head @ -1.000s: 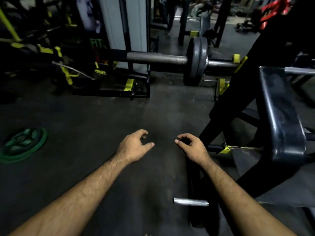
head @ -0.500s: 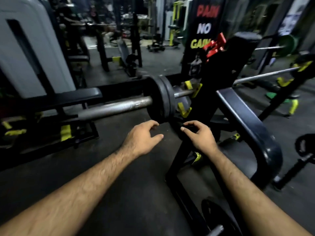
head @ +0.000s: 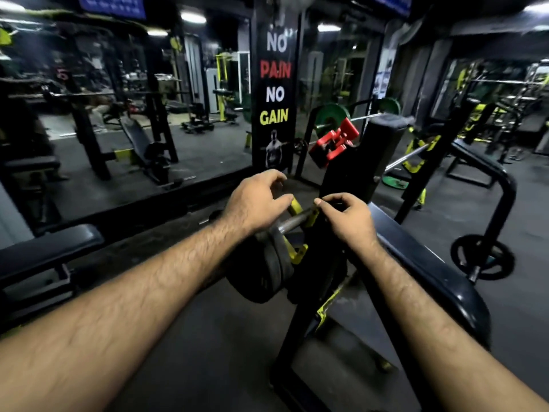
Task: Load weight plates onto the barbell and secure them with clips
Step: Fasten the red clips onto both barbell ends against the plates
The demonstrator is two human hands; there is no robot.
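The biggest change is one of distance. A second ago the loaded barbell (head: 292,223) lay far off across the dark floor, with both hands held out over bare rubber; half a second ago it was just beyond the fingertips; now it sits right under the hands, its bare steel showing between them. The view has also swung up, so the black upright (head: 353,185) of the rack and the "NO PAIN NO GAIN" banner (head: 274,81) fill the middle.

The black weight plates (head: 261,272) are already on the bar, pressed side by side just left of the yellow-edged rack hook (head: 298,252), partly hidden under the left forearm. So loading on this end looks done, and the clip is probably the step in hand.

The red clips (head: 334,142) hang on the upright, above and beyond the hands, well apart from them; the blur hides how they are fastened.

The left hand (head: 257,200) hovers over the bar with fingers spread and loosely curled, holding nothing. The right hand (head: 350,223) is near the bar beside the upright, fingers bent inward with thumb and forefinger close together; whether they pinch anything I cannot tell.

Of things that hold other things, there are only the rack, which carries the bar in its hook, and the bar, which carries the plates. A green plate (head: 390,182) lies loose on the floor at far right.
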